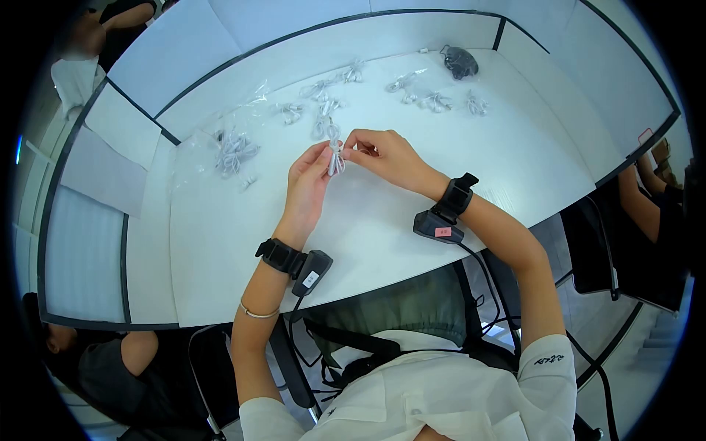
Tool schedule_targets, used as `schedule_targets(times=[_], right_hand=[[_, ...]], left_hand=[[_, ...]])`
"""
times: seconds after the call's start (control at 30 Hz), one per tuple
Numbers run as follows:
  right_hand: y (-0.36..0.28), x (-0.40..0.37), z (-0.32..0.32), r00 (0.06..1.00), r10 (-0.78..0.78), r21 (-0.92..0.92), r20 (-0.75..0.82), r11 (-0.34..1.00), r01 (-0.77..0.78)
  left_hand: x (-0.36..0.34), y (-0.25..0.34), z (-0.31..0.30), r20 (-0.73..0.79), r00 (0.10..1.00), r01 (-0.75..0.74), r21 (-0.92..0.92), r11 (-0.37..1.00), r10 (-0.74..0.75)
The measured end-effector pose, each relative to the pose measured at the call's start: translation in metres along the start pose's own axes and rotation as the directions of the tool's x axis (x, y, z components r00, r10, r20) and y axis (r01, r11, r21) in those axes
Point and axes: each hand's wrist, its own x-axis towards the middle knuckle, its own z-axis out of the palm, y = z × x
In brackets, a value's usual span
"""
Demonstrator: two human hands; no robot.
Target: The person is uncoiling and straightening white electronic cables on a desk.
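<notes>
A coiled white cable (336,159) is held upright above the table, gathered at its middle. My left hand (308,180) grips it from the left, thumb and fingers closed on the coil. From the right, my right hand (387,156) pinches at the gathered middle of the same cable; whether a tie is between those fingertips is too small to tell. Just behind the held coil lies another bundled white cable (324,117). Each wrist wears a black strap with a small wired box.
A larger pile of white cables (235,152) lies at the left beside clear plastic bags (254,103). More cable bundles (434,101) are spread toward the back, near a dark mesh bundle (460,63). Low partitions (353,38) edge the white table (441,213). Other people sit nearby.
</notes>
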Motion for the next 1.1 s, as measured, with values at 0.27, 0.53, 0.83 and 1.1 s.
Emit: schedule_targets(times=[0.27, 0.53, 0.83, 1.1], right_hand=[[0.002, -0.001, 0.000, 0.998, -0.021, -0.049, -0.062, 0.999, 0.018], [-0.003, -0.002, -0.001, 0.999, 0.001, -0.077, -0.040, 0.997, -0.004], [-0.001, -0.001, 0.000, 0.998, -0.003, -0.101, -0.058, 0.995, -0.002], [-0.001, -0.001, 0.000, 1.000, 0.015, -0.029, -0.002, 0.999, -0.015]], left_hand=[[0.000, -0.002, 0.002, 0.001, 0.999, -0.039, 0.180, 0.983, 0.040], [-0.002, 0.004, 0.007, -0.025, 0.990, -0.130, 0.267, 0.955, 0.142], [0.000, 0.001, 0.008, -0.018, 0.996, -0.082, 0.202, 0.976, 0.088], [0.001, 0.000, 0.002, -0.027, 0.997, -0.061, 0.159, 0.985, 0.066]])
